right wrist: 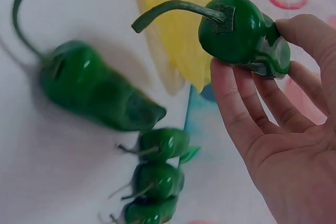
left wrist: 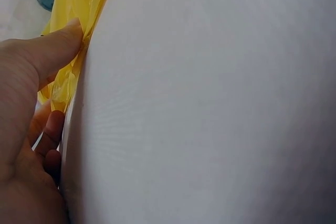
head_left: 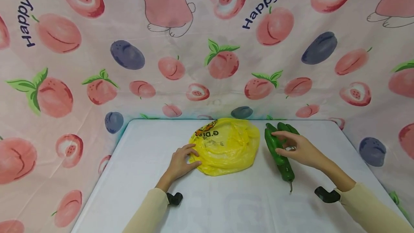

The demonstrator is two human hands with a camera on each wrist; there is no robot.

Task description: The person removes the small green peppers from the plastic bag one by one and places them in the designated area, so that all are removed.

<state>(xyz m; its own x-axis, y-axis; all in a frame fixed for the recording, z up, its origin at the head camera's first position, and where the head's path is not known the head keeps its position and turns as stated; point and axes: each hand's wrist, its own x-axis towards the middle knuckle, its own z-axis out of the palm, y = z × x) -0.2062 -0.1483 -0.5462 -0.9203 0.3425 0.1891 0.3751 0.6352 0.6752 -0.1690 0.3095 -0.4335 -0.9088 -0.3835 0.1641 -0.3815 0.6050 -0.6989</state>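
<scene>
A yellow plastic bag [head_left: 226, 150] with printed lettering lies crumpled on the table. At its left edge, my left hand [head_left: 182, 161] holds the film between thumb and fingers; the left wrist view shows the bag [left wrist: 79, 3] running between them. To the right of the bag, my right hand [head_left: 300, 148] grips a glossy green pepper [right wrist: 231, 30] between thumb and fingertips, its stem pointing away from the palm. Another green pepper [right wrist: 100, 87] lies under it on the table. Several more peppers [right wrist: 157, 179] lie in a row farther along, partly hidden by my right hand in the head view.
The white table [head_left: 152, 139] ends at a fabric backdrop [head_left: 174, 92] printed with peaches and plums, which also hangs along both sides. Black wrist mounts [head_left: 326, 194] sit at both sleeve cuffs, close over the tabletop.
</scene>
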